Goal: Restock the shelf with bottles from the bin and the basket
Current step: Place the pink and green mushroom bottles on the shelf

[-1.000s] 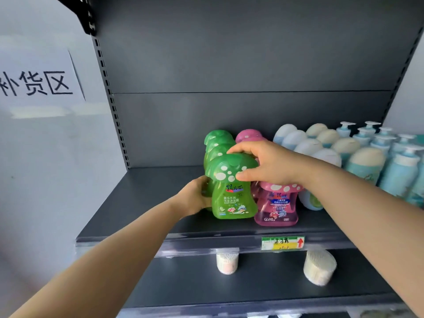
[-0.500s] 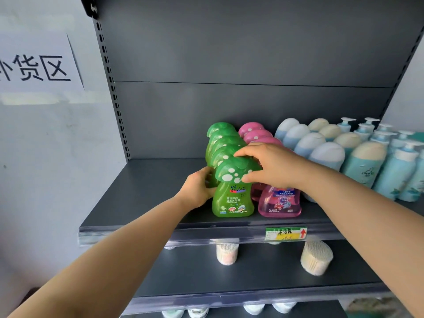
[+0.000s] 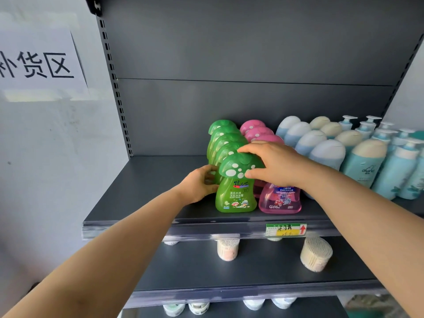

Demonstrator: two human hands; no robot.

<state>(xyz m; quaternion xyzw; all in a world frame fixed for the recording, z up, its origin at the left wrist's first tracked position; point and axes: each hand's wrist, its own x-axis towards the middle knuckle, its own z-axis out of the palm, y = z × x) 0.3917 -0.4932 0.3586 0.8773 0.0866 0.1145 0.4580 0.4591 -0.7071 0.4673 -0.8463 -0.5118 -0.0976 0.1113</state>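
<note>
- The front green bottle (image 3: 236,191), with its white-spotted mushroom cap, stands upright near the front edge of the dark grey shelf (image 3: 142,180), roughly in the middle of its width.
- The right hand (image 3: 273,164) lies over the cap from the right. Its fingers are curved across the top and the thumb is pressed under the cap's front rim, so the cap is pinched between them.
- The left hand (image 3: 199,182) is at the bottle's left side, just below the cap. Its thumb and curled fingers close on the narrow part there, and the fingertips are hidden behind the bottle.
- Behind it, a green row (image 3: 221,136) of the same bottles runs back to the rear panel, packed cap to cap.
- Just to the right stands the front pink bottle (image 3: 280,199), touching or nearly touching the green one. Its cap is covered by the right wrist, and more pink caps (image 3: 254,128) line up behind it.
- Farther right are blue bottles with white caps (image 3: 327,152), then teal bottles with cream caps (image 3: 367,157) and pump bottles (image 3: 394,166) at the far right.
- A green and yellow price tag (image 3: 285,229) sits on the shelf's front strip.
- On the lower shelf (image 3: 263,267) there are two cotton swab tubs (image 3: 316,254).
- A paper sign (image 3: 34,58) with black characters hangs on the white wall to the left.
</note>
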